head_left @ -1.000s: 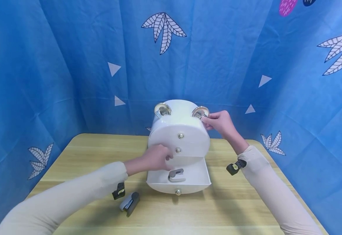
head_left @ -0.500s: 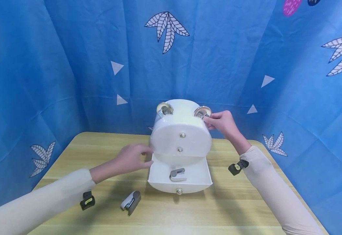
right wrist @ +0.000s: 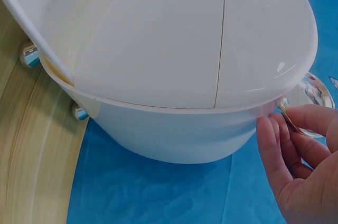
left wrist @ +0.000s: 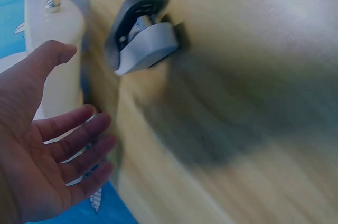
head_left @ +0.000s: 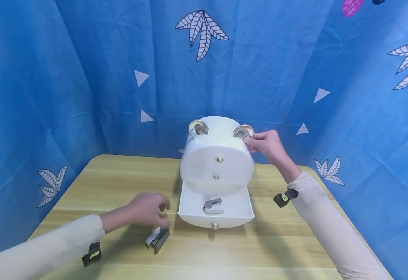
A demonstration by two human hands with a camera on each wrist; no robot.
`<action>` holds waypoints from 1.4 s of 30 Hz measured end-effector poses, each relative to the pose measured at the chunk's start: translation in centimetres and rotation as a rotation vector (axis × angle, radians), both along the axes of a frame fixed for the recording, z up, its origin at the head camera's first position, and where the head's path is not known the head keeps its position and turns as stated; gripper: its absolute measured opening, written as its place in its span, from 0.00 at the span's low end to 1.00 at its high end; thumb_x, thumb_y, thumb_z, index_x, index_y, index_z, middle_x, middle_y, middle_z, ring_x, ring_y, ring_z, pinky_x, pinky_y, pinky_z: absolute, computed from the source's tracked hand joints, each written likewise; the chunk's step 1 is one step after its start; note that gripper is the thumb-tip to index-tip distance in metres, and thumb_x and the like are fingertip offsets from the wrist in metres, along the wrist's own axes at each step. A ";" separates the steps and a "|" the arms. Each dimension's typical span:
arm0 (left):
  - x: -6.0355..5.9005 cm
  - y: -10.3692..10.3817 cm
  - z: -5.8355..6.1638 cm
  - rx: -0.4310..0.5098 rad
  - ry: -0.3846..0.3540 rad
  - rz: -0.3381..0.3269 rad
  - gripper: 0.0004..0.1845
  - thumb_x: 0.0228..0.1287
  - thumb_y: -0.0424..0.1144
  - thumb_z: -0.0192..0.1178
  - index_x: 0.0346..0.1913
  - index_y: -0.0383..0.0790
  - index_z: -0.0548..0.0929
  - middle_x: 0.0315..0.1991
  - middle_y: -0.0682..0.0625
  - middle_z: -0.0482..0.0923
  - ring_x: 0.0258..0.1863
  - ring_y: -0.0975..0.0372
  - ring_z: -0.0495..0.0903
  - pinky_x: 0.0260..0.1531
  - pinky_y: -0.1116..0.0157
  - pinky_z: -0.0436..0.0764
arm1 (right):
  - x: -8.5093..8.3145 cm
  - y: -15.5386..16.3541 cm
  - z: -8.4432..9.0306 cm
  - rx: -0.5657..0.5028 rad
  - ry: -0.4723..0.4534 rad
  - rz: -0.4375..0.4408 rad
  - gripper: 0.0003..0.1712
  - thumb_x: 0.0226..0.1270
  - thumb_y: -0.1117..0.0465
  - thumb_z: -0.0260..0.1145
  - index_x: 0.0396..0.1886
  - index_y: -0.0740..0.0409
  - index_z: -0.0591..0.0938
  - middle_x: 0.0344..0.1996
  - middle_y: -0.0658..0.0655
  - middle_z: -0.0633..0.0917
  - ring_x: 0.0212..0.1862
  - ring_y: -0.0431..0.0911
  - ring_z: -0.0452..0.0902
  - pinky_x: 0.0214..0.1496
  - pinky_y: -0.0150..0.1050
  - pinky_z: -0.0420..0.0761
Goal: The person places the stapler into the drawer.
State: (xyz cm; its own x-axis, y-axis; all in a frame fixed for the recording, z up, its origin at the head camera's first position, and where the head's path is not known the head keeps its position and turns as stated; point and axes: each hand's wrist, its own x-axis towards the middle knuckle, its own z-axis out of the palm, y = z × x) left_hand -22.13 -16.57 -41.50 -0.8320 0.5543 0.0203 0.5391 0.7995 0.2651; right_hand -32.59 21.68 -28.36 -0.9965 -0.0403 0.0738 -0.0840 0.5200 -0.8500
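Observation:
A white rounded drawer box [head_left: 200,163] stands on the table, its bottom drawer [head_left: 239,212] pulled out. Inside that drawer lies a grey stapler [head_left: 213,206]. A second grey stapler [head_left: 157,239] rests on the wood to the left of the box. My left hand [head_left: 146,210] hovers just above this second stapler, fingers loosely bent and holding nothing. In the left wrist view the palm [left wrist: 37,155] faces the stapler [left wrist: 145,39] with thumb and fingers apart. My right hand [head_left: 265,144] pinches the edge of the box's shiny right ear [right wrist: 314,89] between thumb and fingers.
The left shiny ear [head_left: 198,127] tops the box's other side. Small round knobs [head_left: 219,159] sit on the drawer fronts. A blue patterned curtain [head_left: 119,77] surrounds the wooden table [head_left: 119,175] at the back and sides.
My left hand has drawn back from over the open drawer, moving left and down to the stapler on the table. The right hand keeps its pinch on the ear.

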 end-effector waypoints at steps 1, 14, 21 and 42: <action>0.1 0.0 -0.2 -0.002 -0.006 -0.012 0.25 0.46 0.59 0.74 0.39 0.44 0.87 0.31 0.57 0.83 0.31 0.67 0.78 0.27 0.66 0.76 | 0.0 0.0 0.0 0.002 0.001 -0.001 0.19 0.70 0.54 0.70 0.47 0.67 0.89 0.32 0.54 0.89 0.34 0.39 0.88 0.45 0.37 0.90; 1.8 0.3 -1.5 0.008 -0.084 -0.031 0.21 0.44 0.61 0.76 0.26 0.51 0.80 0.23 0.64 0.75 0.22 0.73 0.68 0.21 0.71 0.69 | -0.1 0.1 -0.2 -0.008 0.017 0.011 0.19 0.70 0.54 0.71 0.44 0.68 0.89 0.27 0.52 0.88 0.33 0.41 0.87 0.40 0.34 0.89; 1.9 0.3 -1.8 0.006 -0.107 -0.039 0.19 0.43 0.56 0.77 0.28 0.49 0.82 0.21 0.65 0.74 0.20 0.73 0.68 0.19 0.72 0.69 | -0.2 0.2 -0.2 -0.007 0.011 0.010 0.19 0.69 0.54 0.71 0.45 0.68 0.88 0.28 0.52 0.88 0.32 0.40 0.87 0.41 0.36 0.90; 0.9 -1.4 -1.0 -0.022 -0.070 0.063 0.17 0.35 0.44 0.80 0.28 0.49 0.81 0.23 0.60 0.76 0.23 0.68 0.69 0.22 0.69 0.69 | -0.2 0.1 -0.1 -0.011 0.004 -0.001 0.18 0.69 0.54 0.71 0.44 0.67 0.89 0.27 0.52 0.89 0.32 0.40 0.87 0.41 0.35 0.89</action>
State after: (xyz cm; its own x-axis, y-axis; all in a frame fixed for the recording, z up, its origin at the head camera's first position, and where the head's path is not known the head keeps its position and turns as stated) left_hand -21.21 -17.95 -42.48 -0.8642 0.5005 -0.0506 0.4684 0.8373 0.2821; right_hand -32.82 21.77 -28.44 -0.9962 -0.0383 0.0783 -0.0868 0.5110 -0.8552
